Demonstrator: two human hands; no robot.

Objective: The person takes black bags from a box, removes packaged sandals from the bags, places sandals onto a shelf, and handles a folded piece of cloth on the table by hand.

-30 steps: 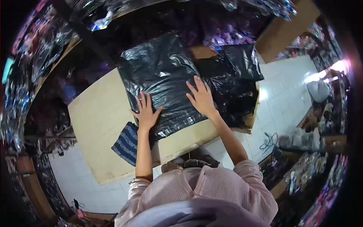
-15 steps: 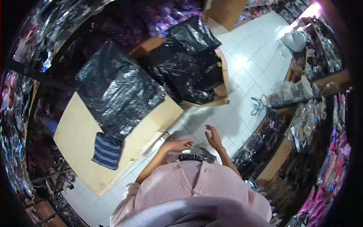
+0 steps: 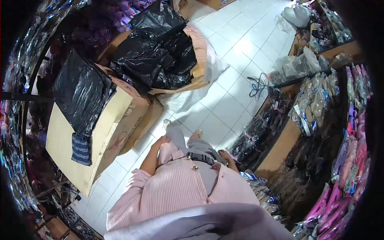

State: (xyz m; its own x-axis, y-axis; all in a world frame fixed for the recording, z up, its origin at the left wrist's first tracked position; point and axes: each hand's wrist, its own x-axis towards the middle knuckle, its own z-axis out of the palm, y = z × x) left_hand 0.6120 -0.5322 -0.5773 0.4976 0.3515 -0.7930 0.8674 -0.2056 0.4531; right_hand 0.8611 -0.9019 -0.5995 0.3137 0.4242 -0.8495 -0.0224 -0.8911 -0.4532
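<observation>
My left hand (image 3: 163,140) is down at my left side, its fingers curled at the edge of my pink ribbed cardigan (image 3: 170,151), which is drawn outward there. At my right hip, my right hand (image 3: 225,155) hangs with loosely bent fingers apart and nothing visible in it. Left of me is a cardboard box with a pale board top (image 3: 110,120). On it lie a folded black plastic bag (image 3: 82,90) and a folded blue-and-grey striped cloth (image 3: 81,149); neither hand touches them.
An open cardboard box lined with a black plastic bag (image 3: 160,60) stands ahead on the left. White floor tiles (image 3: 224,108) run forward. On the right are shelves with several plastic-wrapped goods (image 3: 314,100), a cable (image 3: 256,87) and a white sack (image 3: 297,16).
My body and view have turned and moved forward, so both boxes now appear further left. My hands have dropped from in front of my waist to my sides.
</observation>
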